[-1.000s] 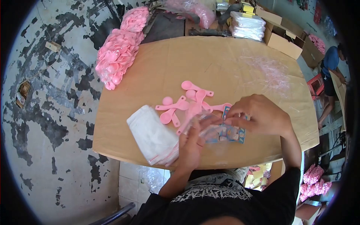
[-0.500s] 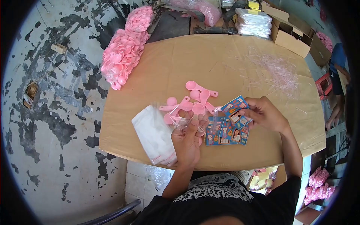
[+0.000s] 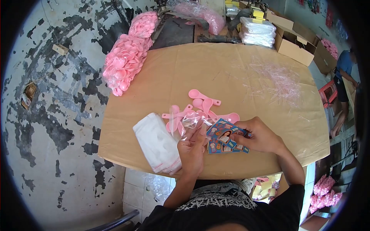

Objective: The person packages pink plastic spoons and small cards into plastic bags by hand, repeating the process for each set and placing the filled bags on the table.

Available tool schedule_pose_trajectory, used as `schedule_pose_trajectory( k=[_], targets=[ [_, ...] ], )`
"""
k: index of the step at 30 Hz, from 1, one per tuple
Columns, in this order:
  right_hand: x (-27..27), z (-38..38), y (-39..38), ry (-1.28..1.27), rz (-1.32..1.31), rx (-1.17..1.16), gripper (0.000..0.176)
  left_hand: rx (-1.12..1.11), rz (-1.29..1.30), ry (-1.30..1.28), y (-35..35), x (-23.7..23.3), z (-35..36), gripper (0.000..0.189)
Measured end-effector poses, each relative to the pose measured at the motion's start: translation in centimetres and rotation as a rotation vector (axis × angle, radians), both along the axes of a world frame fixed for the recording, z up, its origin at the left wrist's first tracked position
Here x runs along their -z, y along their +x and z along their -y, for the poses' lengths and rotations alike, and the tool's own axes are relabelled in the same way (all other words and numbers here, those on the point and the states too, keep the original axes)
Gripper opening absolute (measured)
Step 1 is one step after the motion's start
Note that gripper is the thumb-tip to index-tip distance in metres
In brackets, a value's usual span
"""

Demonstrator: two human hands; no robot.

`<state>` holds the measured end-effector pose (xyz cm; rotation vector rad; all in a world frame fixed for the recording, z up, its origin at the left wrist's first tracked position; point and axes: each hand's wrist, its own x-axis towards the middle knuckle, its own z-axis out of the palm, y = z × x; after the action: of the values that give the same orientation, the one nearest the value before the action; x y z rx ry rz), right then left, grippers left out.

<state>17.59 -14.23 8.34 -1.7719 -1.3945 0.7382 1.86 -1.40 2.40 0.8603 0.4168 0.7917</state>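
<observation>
My left hand [image 3: 192, 152] pinches a clear plastic bag [image 3: 189, 120], held up in front of the pink spoons. Between the fingers and thumb of my right hand [image 3: 259, 135] is a blue printed card [image 3: 225, 131], its left corner right at the bag's edge by my left fingertips. More blue cards [image 3: 216, 148] lie on the table below, partly covered by the held one. Several pink measuring spoons [image 3: 203, 94] are spread just beyond my hands, some seen through the clear plastic. Left of my left hand lies a stack of whitish plastic bags [image 3: 151, 139].
A large bag of pink spoons [image 3: 124, 57] rests at the table's left edge. Thin clear strips [image 3: 280, 79] are scattered at the back right. Behind them stand a cardboard box [image 3: 293, 50] and stacked plastic packs [image 3: 257, 32]. Another person [image 3: 345, 69] is at far right.
My right hand has brought the card left and down, against the bag's edge. The bag now stands more spread above my left hand. The whole view has shifted slightly.
</observation>
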Motion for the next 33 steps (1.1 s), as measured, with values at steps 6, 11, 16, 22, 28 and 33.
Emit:
schedule_pose_trajectory(
  k=[6, 11, 16, 22, 28, 33],
  targets=[
    [0.1, 0.6, 0.3, 0.020, -0.019, -0.046, 0.022, 0.116, -0.103, 0.173, -0.2, 1.2, 0.1, 0.024],
    [0.5, 0.6, 0.7, 0.077, 0.006, -0.091, 0.024, 0.147, -0.048, 0.153, -0.4, 0.0, 0.2, 0.022],
    [0.1, 0.3, -0.4, 0.058, -0.197, 0.023, 0.025, 0.300, -0.131, 0.408, -0.2, 0.3, 0.3, 0.028],
    [2.0, 0.0, -0.6, 0.120, -0.362, -0.041, 0.027, 0.219, 0.351, 0.167, -0.1, -0.8, 0.8, 0.042],
    [2.0, -1.1, -2.0, 0.108, -0.516, 0.019, 0.024, 0.211, 0.332, 0.037, -0.9, 0.6, -0.1, 0.045],
    [2.6, -1.6, -2.5, 0.188, -0.459, 0.046, 0.010, 0.318, 0.060, 0.352, -1.0, 0.0, 0.4, 0.052]
  ],
)
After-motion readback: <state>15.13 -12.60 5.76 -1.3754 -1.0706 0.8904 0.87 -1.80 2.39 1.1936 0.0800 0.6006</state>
